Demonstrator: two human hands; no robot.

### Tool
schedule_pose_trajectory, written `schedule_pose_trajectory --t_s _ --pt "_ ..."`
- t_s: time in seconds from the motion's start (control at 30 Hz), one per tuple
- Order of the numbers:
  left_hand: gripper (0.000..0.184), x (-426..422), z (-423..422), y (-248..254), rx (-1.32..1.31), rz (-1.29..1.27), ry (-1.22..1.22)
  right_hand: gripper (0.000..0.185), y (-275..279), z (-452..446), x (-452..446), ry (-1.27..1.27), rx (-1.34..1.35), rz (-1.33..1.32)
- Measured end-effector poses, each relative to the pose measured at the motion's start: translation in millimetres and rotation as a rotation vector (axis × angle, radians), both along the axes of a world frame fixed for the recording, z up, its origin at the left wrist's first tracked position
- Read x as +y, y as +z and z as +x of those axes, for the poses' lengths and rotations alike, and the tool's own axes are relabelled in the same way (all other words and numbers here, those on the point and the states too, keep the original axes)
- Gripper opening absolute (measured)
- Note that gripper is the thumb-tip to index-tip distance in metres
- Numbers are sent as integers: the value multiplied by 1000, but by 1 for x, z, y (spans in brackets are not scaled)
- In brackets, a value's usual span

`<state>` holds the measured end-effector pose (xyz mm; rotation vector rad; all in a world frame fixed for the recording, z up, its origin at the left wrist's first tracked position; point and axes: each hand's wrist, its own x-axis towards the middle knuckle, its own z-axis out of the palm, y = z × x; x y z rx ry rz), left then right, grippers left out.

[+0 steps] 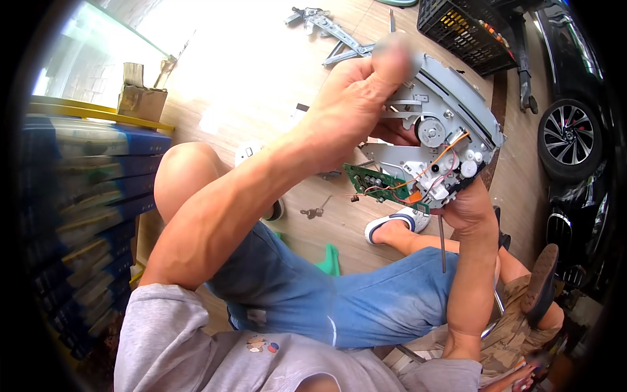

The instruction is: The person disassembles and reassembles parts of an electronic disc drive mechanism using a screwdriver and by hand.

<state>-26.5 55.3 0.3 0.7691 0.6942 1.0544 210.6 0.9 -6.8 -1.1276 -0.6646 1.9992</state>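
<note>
A silvery metal disc-drive-like mechanism (450, 98) with white gears, a round hub and orange wires is held up at the upper right. My left hand (356, 98) grips its left edge, thumb on top and fingers partly hidden behind it. From below, my right hand (469, 206) is closed around its lower end, most fingers hidden behind the part. A green circuit board (375, 185) hangs by wires at its lower left. A thin metal rod (443, 245) points down beside my right hand; whether that hand holds it is unclear.
Metal bracket parts (336, 36) lie on the floor beyond. A black crate (460, 32) stands at the top right, near a car wheel (568, 134). Stacked blue boxes (85, 215) line the left. Another person's leg (532, 300) shows at the lower right.
</note>
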Motion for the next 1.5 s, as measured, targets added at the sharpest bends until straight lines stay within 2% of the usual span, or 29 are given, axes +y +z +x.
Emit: schedule_pose_trajectory --t_s 0.07,0.17,0.4,0.6,0.8,1.1,1.2,1.3,1.5 --pt "67 1 -2 -1 23 3 35 22 37 -19 6 -50 -148 16" --pt "67 5 -5 -2 19 -29 64 23 41 -7 15 -4 -343 124" --pt "66 5 -9 2 -15 -18 93 43 57 3 11 52 -311 350" --pt "64 6 -5 0 -2 -73 71 52 65 -1 7 22 -429 482" --pt "61 6 1 -5 4 -63 61 46 72 -11 1 -24 -566 477" --pt "59 3 12 0 62 -212 100 48 70 -15 -1 -97 -630 462" --pt "56 1 12 3 77 -215 89 47 70 -17 -3 -103 -663 494" --pt "56 1 12 2 55 -175 49 39 75 -19 -4 -98 -659 502" --pt "51 3 12 -11 78 -160 -22 41 75 -21 -5 -75 -664 516"
